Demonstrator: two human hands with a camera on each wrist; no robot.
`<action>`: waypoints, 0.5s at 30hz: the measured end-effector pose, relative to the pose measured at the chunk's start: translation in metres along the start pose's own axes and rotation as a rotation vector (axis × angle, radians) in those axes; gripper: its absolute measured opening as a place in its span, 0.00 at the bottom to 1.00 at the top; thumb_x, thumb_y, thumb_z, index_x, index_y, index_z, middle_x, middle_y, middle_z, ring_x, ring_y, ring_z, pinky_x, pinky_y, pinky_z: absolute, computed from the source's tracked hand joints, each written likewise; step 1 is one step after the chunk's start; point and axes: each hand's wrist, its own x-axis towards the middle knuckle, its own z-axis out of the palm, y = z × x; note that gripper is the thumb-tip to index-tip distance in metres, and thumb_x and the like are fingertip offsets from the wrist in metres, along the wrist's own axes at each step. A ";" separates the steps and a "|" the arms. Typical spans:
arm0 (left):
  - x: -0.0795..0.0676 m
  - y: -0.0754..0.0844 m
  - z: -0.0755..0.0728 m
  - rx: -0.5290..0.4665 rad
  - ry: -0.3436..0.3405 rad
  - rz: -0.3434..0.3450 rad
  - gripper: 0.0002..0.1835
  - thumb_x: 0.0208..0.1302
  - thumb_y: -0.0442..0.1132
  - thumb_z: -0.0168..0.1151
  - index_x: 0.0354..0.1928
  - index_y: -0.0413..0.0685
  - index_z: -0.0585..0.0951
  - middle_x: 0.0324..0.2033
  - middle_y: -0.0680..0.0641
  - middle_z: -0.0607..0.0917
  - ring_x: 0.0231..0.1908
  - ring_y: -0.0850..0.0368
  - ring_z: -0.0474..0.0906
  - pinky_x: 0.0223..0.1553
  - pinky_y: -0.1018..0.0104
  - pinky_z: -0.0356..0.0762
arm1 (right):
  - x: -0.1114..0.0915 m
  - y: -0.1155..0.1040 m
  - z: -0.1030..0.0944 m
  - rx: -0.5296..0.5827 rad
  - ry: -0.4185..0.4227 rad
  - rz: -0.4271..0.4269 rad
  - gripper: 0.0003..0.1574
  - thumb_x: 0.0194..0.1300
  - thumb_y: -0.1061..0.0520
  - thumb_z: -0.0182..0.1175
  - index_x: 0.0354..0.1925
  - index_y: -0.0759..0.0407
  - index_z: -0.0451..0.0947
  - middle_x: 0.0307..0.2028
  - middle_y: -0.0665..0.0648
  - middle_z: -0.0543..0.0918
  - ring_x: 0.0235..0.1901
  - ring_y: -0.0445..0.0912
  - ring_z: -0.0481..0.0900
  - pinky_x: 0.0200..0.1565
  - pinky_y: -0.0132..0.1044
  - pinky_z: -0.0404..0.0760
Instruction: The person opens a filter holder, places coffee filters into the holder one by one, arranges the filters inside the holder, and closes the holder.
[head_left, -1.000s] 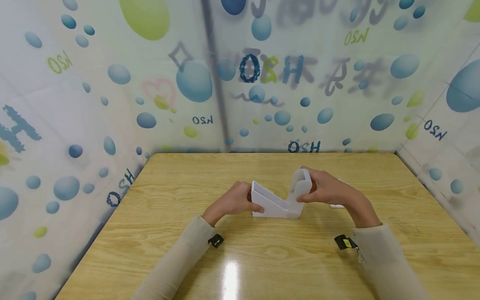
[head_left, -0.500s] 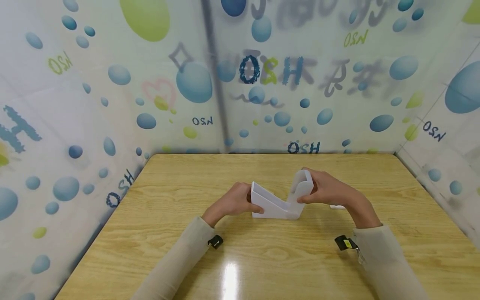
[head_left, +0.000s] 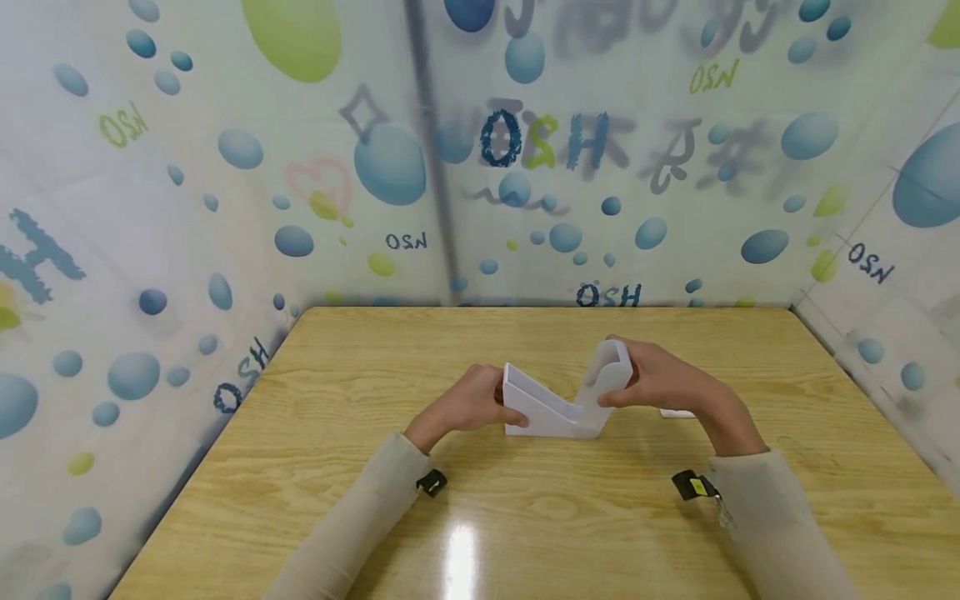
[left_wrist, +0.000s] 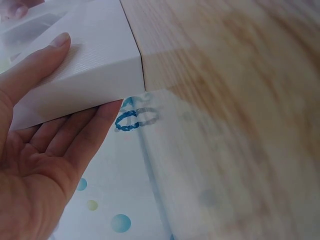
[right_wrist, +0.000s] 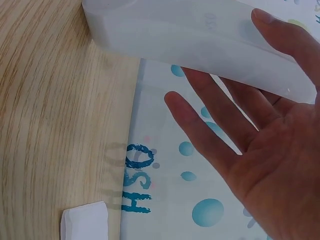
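A white box (head_left: 540,408) with a slanted open top sits on the table in the middle of the head view. A translucent rounded cover (head_left: 600,379) rises from its right end, tilted to the right, its lower end meeting the box. My left hand (head_left: 472,398) grips the box's left end; in the left wrist view its thumb lies on one face of the box (left_wrist: 105,45) and the fingers behind. With my right hand (head_left: 660,375) I hold the upper part of the cover, thumb on the near side; the right wrist view has the cover (right_wrist: 175,37) between thumb and fingers.
A small white piece (right_wrist: 85,222) lies on the wooden table (head_left: 360,358), partly hidden behind my right wrist in the head view. A printed curtain (head_left: 562,192) with bubbles and lettering stands behind the table and along both sides.
My right hand has shifted slightly to the right, and the cover has tilted a little further away from the box. The left hand and the box stay in place.
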 end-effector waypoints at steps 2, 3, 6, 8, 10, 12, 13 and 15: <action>0.000 0.000 0.000 -0.003 -0.001 0.000 0.19 0.59 0.38 0.78 0.53 0.47 0.87 0.46 0.47 0.91 0.39 0.61 0.88 0.38 0.69 0.85 | 0.000 -0.001 0.000 -0.005 0.003 0.000 0.27 0.60 0.55 0.75 0.53 0.60 0.74 0.46 0.60 0.84 0.40 0.48 0.84 0.41 0.41 0.87; 0.000 0.000 0.000 -0.005 -0.001 0.000 0.19 0.59 0.38 0.78 0.53 0.47 0.87 0.46 0.47 0.91 0.39 0.61 0.88 0.38 0.69 0.85 | 0.000 0.000 0.000 -0.007 0.003 -0.001 0.27 0.60 0.55 0.75 0.52 0.60 0.74 0.46 0.60 0.84 0.40 0.48 0.84 0.41 0.41 0.87; 0.000 0.000 0.000 -0.006 -0.002 0.001 0.19 0.60 0.37 0.78 0.53 0.47 0.87 0.47 0.47 0.91 0.40 0.61 0.88 0.38 0.69 0.85 | 0.000 0.000 -0.001 -0.005 0.003 -0.003 0.27 0.60 0.54 0.76 0.52 0.59 0.75 0.45 0.60 0.84 0.40 0.50 0.84 0.41 0.41 0.87; 0.000 0.001 0.000 -0.005 -0.001 0.004 0.19 0.60 0.38 0.78 0.53 0.47 0.87 0.47 0.47 0.91 0.40 0.60 0.88 0.38 0.69 0.85 | 0.000 0.001 -0.002 -0.003 0.006 0.000 0.27 0.59 0.55 0.76 0.52 0.59 0.75 0.45 0.60 0.84 0.40 0.51 0.84 0.41 0.41 0.87; 0.001 0.000 0.000 -0.003 0.000 0.005 0.19 0.59 0.37 0.78 0.53 0.47 0.87 0.47 0.47 0.91 0.40 0.61 0.88 0.38 0.69 0.85 | 0.000 0.002 -0.003 -0.005 0.006 0.001 0.26 0.59 0.55 0.76 0.52 0.58 0.76 0.45 0.59 0.84 0.40 0.51 0.84 0.41 0.42 0.86; 0.001 0.000 0.000 -0.001 0.002 0.008 0.19 0.59 0.37 0.78 0.53 0.47 0.87 0.47 0.47 0.91 0.40 0.61 0.88 0.38 0.70 0.85 | 0.000 0.003 -0.003 -0.011 0.009 0.003 0.26 0.59 0.55 0.76 0.51 0.58 0.76 0.45 0.59 0.84 0.40 0.52 0.84 0.41 0.43 0.87; 0.001 0.000 0.001 0.000 0.003 0.008 0.19 0.59 0.38 0.78 0.53 0.47 0.87 0.47 0.47 0.91 0.40 0.61 0.88 0.38 0.70 0.85 | 0.000 0.003 -0.003 -0.011 0.010 0.005 0.25 0.59 0.55 0.76 0.51 0.57 0.77 0.44 0.59 0.84 0.40 0.52 0.84 0.41 0.43 0.87; 0.001 0.000 0.001 0.005 0.002 0.010 0.19 0.59 0.38 0.78 0.53 0.47 0.87 0.47 0.47 0.92 0.39 0.61 0.88 0.38 0.70 0.84 | -0.001 0.003 -0.003 -0.015 0.011 0.006 0.25 0.59 0.55 0.76 0.51 0.57 0.77 0.44 0.59 0.84 0.40 0.52 0.84 0.41 0.43 0.86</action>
